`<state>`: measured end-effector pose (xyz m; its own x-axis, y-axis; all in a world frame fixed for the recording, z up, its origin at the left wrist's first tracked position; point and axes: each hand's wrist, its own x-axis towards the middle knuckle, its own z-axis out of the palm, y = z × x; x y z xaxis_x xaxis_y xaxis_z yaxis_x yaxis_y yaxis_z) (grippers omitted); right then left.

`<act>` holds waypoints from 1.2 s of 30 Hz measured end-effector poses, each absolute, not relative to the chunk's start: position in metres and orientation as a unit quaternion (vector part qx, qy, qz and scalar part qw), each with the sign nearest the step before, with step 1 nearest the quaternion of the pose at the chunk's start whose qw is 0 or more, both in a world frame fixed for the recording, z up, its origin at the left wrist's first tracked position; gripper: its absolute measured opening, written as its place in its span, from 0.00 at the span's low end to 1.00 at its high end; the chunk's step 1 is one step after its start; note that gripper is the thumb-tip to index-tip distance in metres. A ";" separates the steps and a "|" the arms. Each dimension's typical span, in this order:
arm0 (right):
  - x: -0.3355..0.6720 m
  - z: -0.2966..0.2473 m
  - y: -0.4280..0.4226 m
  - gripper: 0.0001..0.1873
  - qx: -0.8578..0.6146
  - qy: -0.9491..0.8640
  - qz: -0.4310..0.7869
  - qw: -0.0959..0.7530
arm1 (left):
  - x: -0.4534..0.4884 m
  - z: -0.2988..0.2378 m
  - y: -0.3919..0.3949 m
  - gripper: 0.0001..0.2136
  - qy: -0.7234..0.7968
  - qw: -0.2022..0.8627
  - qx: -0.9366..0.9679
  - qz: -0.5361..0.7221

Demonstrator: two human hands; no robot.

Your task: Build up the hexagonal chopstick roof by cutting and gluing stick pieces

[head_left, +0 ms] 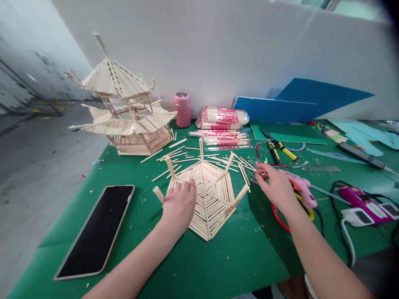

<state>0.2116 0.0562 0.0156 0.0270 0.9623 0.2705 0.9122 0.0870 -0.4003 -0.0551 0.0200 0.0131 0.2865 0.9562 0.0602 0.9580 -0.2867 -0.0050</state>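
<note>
A hexagonal panel (215, 207) of wooden sticks lies on the green table, with several short posts rising from its corners. My left hand (181, 203) is over its left side, fingers curled down; whatever they pinch, if anything, is hidden beneath them. To the right of the panel, my right hand (274, 185) hovers with thumb and index finger apart, and nothing shows between them. It is near the loose wooden sticks (245, 174) behind the panel. Partly behind my right wrist lie a pink glue gun (304, 189) and red-and-yellow-handled scissors (277, 218).
A wooden-stick pagoda model (124, 112) stands at the back left, beside a pink flask (183, 110). Packs of chopsticks (222, 118), pliers (280, 149) and blue boards (280, 108) line the back. A phone (96, 232) lies front left; a purple power strip (368, 203) sits right.
</note>
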 end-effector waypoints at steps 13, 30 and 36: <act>0.192 0.038 0.124 0.13 -0.650 -0.751 0.013 0.112 | -0.051 0.023 0.016 0.11 -0.614 -0.195 -0.737 -0.204; 0.161 0.007 0.212 0.13 -0.538 -0.842 -0.043 -0.025 | -0.055 0.006 -0.003 0.06 -0.321 -0.819 -0.254 -0.403; 0.165 0.019 0.208 0.11 -0.523 -0.850 -0.049 0.044 | -0.054 0.007 -0.004 0.06 -0.315 -0.820 -0.243 -0.412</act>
